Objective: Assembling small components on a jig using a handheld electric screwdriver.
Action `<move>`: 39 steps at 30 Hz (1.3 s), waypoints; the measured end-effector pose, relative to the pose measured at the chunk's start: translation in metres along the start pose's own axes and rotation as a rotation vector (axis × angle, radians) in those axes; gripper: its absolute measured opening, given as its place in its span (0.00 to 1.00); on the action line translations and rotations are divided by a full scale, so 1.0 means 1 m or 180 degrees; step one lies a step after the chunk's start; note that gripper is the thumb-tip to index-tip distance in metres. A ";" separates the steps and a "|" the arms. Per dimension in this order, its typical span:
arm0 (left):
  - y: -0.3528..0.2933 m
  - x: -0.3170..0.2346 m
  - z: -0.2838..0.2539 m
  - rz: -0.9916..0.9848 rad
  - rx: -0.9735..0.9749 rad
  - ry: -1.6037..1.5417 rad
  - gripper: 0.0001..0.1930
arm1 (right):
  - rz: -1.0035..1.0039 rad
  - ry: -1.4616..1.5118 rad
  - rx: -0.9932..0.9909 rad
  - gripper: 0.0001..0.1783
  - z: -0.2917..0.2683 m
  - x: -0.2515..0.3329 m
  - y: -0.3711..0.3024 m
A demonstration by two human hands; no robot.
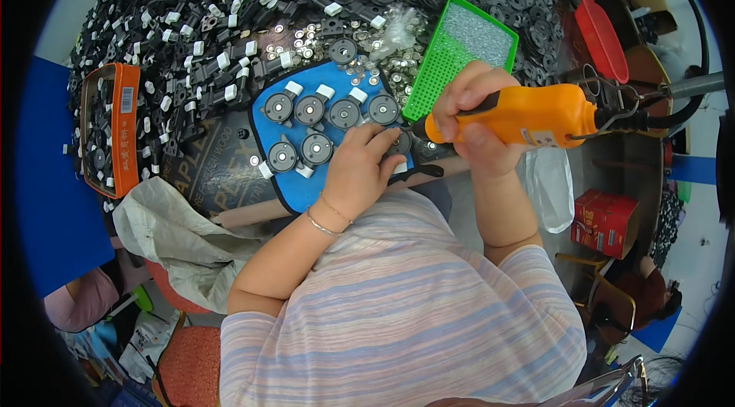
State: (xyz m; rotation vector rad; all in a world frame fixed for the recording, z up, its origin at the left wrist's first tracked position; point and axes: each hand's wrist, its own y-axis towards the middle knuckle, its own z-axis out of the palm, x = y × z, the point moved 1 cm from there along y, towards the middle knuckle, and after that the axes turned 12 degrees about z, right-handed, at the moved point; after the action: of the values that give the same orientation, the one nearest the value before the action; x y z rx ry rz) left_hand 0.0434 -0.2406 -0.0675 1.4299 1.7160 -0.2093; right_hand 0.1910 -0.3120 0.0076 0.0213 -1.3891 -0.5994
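Orange powered screwdriver (528, 116) gripped in the right hand (471, 120), fingers wrapped round its body, tip angled down and leftward toward the left hand. Left hand (360, 166) lies closed over a round black part (399, 142) on the blue work mat (306, 189), fingertips pinning it. The driver tip meets that part right beside the left fingertips.

Six more round black parts with white tabs (311, 110) sit in two rows on the mat just beyond the left hand. Past them, a scatter of small silver washers or screws (398, 62); beyond the right hand, a green perforated tray (459, 51).

Judgement on doing this step well: keep the driver upright over the screw, hold the part flat so it does not spin, and keep fingertips clear of the bit.

Hard to make out: the bit and screw head are hidden between the two hands. The part under the left hand is mostly covered, so its tab is unseen. The driver's cord runs off toward the frame's right.
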 end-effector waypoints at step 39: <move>0.005 -0.001 -0.002 -0.0124 0.0025 0.0019 0.20 | -0.0236 -0.0617 0.0864 0.14 -0.002 -0.012 0.016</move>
State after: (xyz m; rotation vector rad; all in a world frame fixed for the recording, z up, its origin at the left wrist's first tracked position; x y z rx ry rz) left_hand 0.0473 -0.2383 -0.0641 1.4048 1.7507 -0.2334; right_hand 0.1980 -0.2939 0.0019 0.2384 -1.6563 -0.4796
